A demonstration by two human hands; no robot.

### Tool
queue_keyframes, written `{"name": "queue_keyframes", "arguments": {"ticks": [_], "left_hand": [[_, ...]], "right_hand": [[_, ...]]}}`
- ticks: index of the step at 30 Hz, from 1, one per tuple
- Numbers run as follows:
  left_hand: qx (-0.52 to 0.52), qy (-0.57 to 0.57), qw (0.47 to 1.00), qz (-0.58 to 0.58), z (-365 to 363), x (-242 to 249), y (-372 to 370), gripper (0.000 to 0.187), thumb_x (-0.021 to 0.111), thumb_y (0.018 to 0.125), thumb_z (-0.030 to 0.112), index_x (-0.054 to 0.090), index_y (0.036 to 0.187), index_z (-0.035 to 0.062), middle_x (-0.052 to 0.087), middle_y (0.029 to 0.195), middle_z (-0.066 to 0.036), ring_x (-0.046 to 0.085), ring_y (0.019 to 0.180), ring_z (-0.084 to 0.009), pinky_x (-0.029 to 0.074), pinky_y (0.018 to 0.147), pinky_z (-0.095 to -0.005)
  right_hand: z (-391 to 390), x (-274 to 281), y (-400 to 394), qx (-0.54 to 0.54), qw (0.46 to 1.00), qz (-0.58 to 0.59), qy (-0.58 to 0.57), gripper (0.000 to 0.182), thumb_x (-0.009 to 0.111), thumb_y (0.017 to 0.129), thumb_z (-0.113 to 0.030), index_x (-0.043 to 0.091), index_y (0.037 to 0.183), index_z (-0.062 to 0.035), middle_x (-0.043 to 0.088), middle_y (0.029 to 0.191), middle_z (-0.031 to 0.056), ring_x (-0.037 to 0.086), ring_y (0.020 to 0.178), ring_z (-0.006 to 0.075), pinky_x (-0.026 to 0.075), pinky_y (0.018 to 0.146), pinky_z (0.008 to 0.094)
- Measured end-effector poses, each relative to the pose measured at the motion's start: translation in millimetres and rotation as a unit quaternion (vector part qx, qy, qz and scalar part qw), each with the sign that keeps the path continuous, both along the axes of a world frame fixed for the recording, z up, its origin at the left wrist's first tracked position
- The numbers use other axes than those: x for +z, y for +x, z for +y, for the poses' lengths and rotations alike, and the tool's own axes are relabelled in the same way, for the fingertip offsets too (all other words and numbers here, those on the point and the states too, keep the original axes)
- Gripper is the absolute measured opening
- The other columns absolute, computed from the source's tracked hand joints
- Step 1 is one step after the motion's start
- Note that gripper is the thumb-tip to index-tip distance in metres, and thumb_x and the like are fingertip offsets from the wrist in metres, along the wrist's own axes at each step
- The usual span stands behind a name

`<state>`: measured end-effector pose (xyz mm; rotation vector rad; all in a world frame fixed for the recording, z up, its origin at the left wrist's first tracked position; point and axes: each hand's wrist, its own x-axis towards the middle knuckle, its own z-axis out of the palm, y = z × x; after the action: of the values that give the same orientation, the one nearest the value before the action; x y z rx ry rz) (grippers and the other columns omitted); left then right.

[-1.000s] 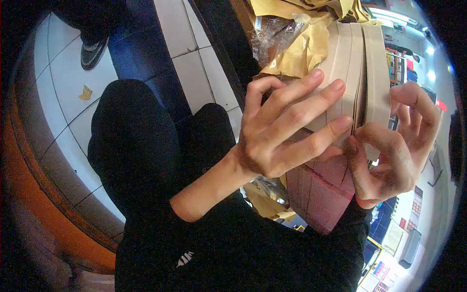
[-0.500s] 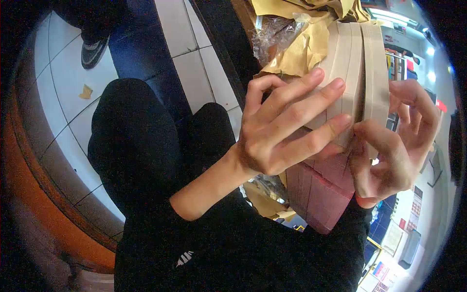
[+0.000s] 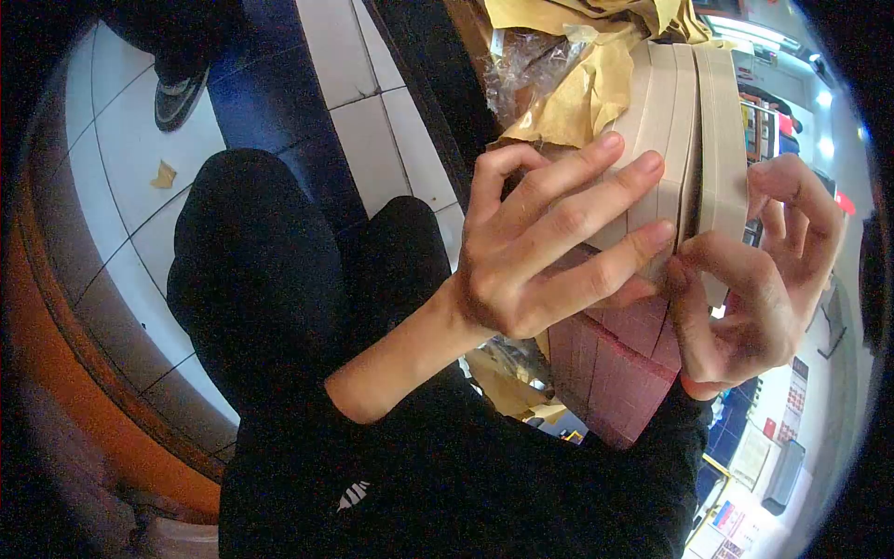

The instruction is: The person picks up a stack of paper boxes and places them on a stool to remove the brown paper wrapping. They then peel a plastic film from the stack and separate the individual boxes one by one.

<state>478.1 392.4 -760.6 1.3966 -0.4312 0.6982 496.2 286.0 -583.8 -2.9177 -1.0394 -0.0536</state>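
Note:
A thick cream stack of what looks like paper [image 3: 666,102] stands in layers, with a dark gap splitting off its right-hand bundle [image 3: 719,140]. My left hand [image 3: 559,233] lies over the left part with its fingers spread and fingertips touching the layers. At the lower end of the gap, my right hand [image 3: 754,279] is closed in a pinch at the corner of the right-hand bundle. Its other fingers curl beside the far side. Below the cream layers, a dull pink stack [image 3: 615,377] is partly covered by my left hand.
Torn brown paper [image 3: 587,93] and clear plastic wrap [image 3: 531,70] lie by the stack's upper left. More brown wrapping [image 3: 517,391] shows beneath. Another person's shoe [image 3: 182,98] and a paper scrap [image 3: 164,174] are on the tiled floor. My black-clad knees [image 3: 251,242] are at left.
The right-hand cream bundle has shifted very slightly right and down, and a little more of its lower corner shows by my right hand. My left hand is almost still.

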Motion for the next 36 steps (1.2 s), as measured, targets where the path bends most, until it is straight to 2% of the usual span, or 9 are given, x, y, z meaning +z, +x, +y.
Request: {"name": "queue_keyframes", "arguments": {"ticks": [5,9,13,16,19,28,36], "left_hand": [[0.010,-0.001,1.000,-0.011,-2,-2,1,0.027,0.068,0.082,0.032,0.068,0.104,0.0170,0.064,0.121,-0.011,0.061,0.111,-0.0269,0.042,0.078,-0.0367],[0.013,0.001,1.000,-0.014,-2,-3,2,0.028,0.068,0.081,0.032,0.068,0.105,0.0167,0.064,0.121,-0.011,0.061,0.110,-0.0269,0.042,0.079,-0.0370],[-0.007,0.024,1.000,-0.007,2,-2,0,0.038,0.069,0.081,0.039,0.065,0.112,0.0175,0.063,0.121,-0.015,0.058,0.114,-0.0283,0.044,0.083,-0.0379],[-0.017,0.022,1.000,-0.003,3,-1,0,0.038,0.069,0.080,0.040,0.066,0.111,0.0172,0.063,0.121,-0.015,0.058,0.114,-0.0282,0.044,0.083,-0.0377],[-0.019,0.025,1.000,0.000,4,-1,0,0.038,0.068,0.080,0.039,0.066,0.111,0.0174,0.063,0.121,-0.015,0.058,0.114,-0.0283,0.044,0.083,-0.0380],[-0.002,-0.003,1.000,-0.008,1,-1,1,0.030,0.068,0.081,0.033,0.069,0.106,0.0162,0.064,0.121,-0.011,0.061,0.110,-0.0269,0.042,0.079,-0.0368],[0.003,-0.002,1.000,-0.007,-1,-1,1,0.030,0.067,0.081,0.033,0.069,0.106,0.0164,0.064,0.121,-0.012,0.060,0.111,-0.0270,0.042,0.080,-0.0368]], "right_hand": [[7,-4,-3,-0.031,0.999,-0.015,0.012,0.027,0.068,0.051,-0.003,0.065,0.079,-0.0034,0.044,0.117,0.0240,0.053,0.107,0.0371,0.048,0.086,0.0486],[4,-2,-1,-0.010,1.000,-0.012,0.011,0.025,0.068,0.054,-0.004,0.065,0.079,-0.0029,0.044,0.119,0.0251,0.053,0.108,0.0378,0.048,0.087,0.0489],[-1,2,4,0.036,0.999,-0.010,-0.006,0.021,0.068,0.058,-0.007,0.065,0.079,-0.0026,0.044,0.119,0.0260,0.053,0.109,0.0385,0.048,0.087,0.0491],[-2,-4,1,0.018,1.000,-0.020,0.008,0.019,0.068,0.059,-0.009,0.066,0.078,-0.0033,0.044,0.118,0.0258,0.052,0.109,0.0385,0.048,0.087,0.0493],[5,-3,-3,-0.015,1.000,-0.014,0.003,0.021,0.069,0.057,-0.010,0.066,0.077,-0.0043,0.045,0.115,0.0249,0.052,0.105,0.0369,0.048,0.085,0.0485],[-3,-3,-2,-0.004,1.000,-0.016,0.006,0.031,0.070,0.046,-0.008,0.066,0.076,-0.0052,0.045,0.112,0.0222,0.053,0.101,0.0340,0.049,0.082,0.0459],[0,1,-2,-0.007,1.000,-0.005,-0.011,0.030,0.066,0.046,-0.004,0.065,0.076,-0.0045,0.044,0.115,0.0229,0.053,0.105,0.0360,0.050,0.083,0.0480]]}}
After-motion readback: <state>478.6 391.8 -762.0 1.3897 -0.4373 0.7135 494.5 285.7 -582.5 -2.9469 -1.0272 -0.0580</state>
